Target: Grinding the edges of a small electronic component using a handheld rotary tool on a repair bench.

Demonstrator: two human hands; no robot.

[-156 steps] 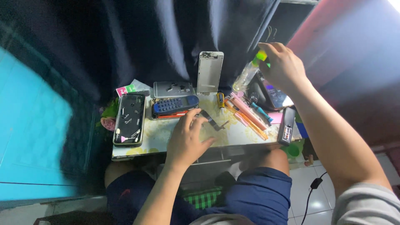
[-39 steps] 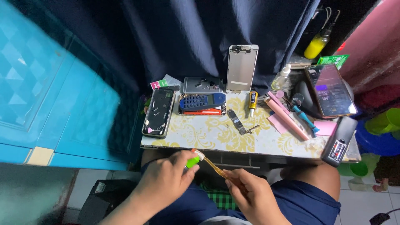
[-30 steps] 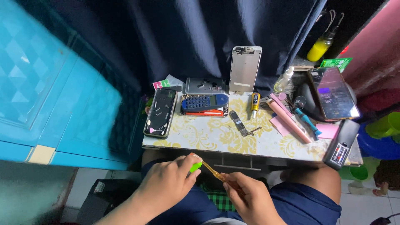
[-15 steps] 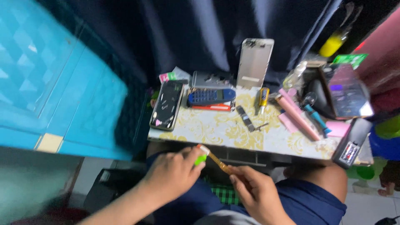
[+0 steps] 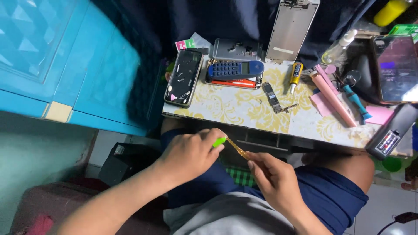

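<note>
Light is even and fairly bright over the table, soft and without hard shadows. The dark curtain at 12 o'clock swallows light and shows little detail. Glare sits on the phone screen at 2 o'clock, washed purple-white, and on the black phone at 11 o'clock. The blue panel at 10 o'clock is smeared by motion blur, its edges soft. At 8 o'clock the floor is dim and blurred. Both the left hand and right hand are softly lit and slightly soft. Straight lines bend outward towards the frame edges.
</note>
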